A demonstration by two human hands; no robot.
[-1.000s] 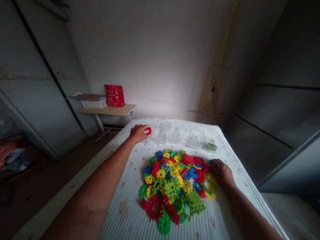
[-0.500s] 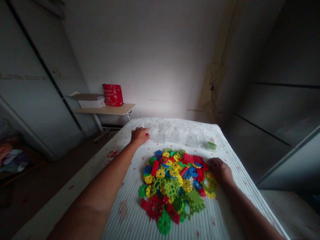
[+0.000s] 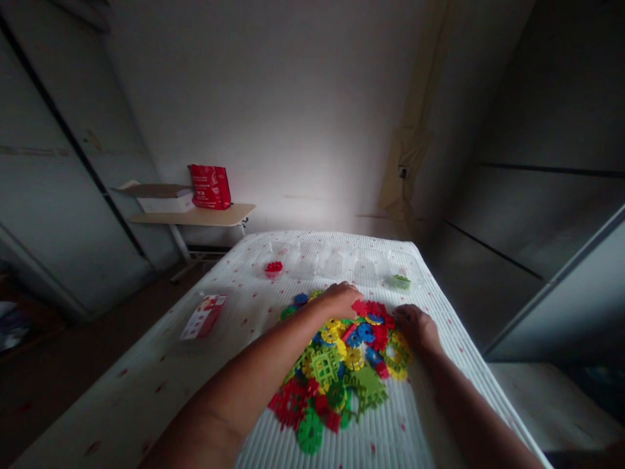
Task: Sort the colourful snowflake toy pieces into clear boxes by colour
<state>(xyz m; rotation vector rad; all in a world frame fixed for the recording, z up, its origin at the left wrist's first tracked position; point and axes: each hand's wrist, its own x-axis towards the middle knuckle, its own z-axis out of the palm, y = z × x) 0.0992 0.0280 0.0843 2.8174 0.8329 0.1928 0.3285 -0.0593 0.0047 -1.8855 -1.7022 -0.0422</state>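
A mixed pile of plastic building pieces [image 3: 354, 357] in red, yellow, blue and green lies on the bed-like surface, with toothed discs and notched squares among them. My left hand [image 3: 342, 299] reaches over the back of the pile, its fingers bent at a red notched piece [image 3: 359, 308]. My right hand [image 3: 418, 327] lies at the pile's right edge, close to red pieces; its dim fingers are partly hidden. Behind the pile stands a row of clear plastic boxes [image 3: 334, 262]. Red pieces [image 3: 274, 267] sit in the leftmost box and green pieces [image 3: 400, 281] in the rightmost.
A red and white printed package [image 3: 204, 317] lies left of the pile on the white ribbed cover [image 3: 234, 352]. Beyond, a small table [image 3: 215, 215] carries a red bag [image 3: 210, 187] and a white box [image 3: 167, 200]. A dark cabinet [image 3: 527, 215] stands at right.
My left hand has left the leftmost box and moved right to the back of the pile. Red pieces now show in that box. My right hand has stayed by the pile's right edge.
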